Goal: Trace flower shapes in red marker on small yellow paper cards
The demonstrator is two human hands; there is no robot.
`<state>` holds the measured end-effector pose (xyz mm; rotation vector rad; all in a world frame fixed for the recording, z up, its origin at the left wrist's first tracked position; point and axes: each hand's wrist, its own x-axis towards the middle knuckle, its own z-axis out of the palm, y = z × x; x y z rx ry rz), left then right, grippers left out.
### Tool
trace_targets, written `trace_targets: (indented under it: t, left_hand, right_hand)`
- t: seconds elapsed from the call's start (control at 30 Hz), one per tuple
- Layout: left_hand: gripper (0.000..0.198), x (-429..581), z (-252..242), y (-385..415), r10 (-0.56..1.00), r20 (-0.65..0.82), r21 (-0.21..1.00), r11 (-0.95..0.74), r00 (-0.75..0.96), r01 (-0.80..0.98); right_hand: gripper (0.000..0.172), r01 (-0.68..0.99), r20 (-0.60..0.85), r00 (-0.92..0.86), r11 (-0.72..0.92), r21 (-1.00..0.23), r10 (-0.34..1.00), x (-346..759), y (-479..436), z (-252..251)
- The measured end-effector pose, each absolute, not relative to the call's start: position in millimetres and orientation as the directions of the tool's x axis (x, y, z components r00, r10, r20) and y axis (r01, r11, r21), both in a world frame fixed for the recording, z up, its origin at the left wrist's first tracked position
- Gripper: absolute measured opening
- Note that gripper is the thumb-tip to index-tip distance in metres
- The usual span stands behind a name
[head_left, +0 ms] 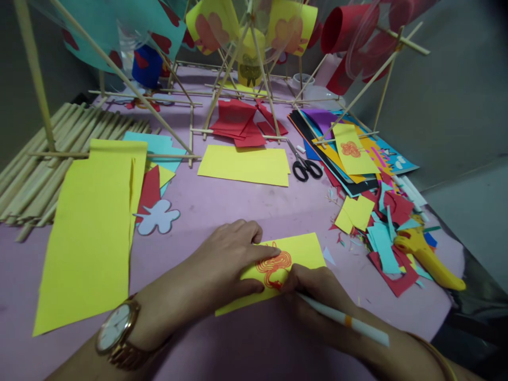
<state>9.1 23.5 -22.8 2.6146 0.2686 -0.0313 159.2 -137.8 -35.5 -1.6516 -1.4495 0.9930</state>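
My right hand [313, 296] is closed round a white felt-tip pen [349, 320] with an orange band, its tip down on a yellow paper strip [305, 248]. On that strip shows a red-orange butterfly drawing [273, 264] made of looping lines. My left hand [234, 259] lies on the left part of the strip, fingers stretched out, pressing it against the table. Its index fingertip touches the drawing's top and the thumb rests at its lower left. A pale butterfly cutout [159, 217] lies beyond my left wrist.
Yellow sheets [91, 227] and wooden sticks [51, 153] lie left. Scissors [305, 165], a yellow strip [244, 165] and red papers [238, 121] are ahead. Paper scraps [384, 238] and a yellow-handled tool [432, 259] lie right. Stick frames [254, 69] stand at the back.
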Motion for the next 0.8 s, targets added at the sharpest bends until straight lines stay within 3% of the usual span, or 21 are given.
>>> trace_targets:
  t: [0.8]
  left_hand:
    - [0.056,8.3,-23.7,23.2,0.186,-0.052,0.484,-0.855,0.981,0.188]
  right_hand:
    - [0.021,0.433,-0.048,0.156,-0.112,-0.895,0.987,162.1,-139.3,-31.0]
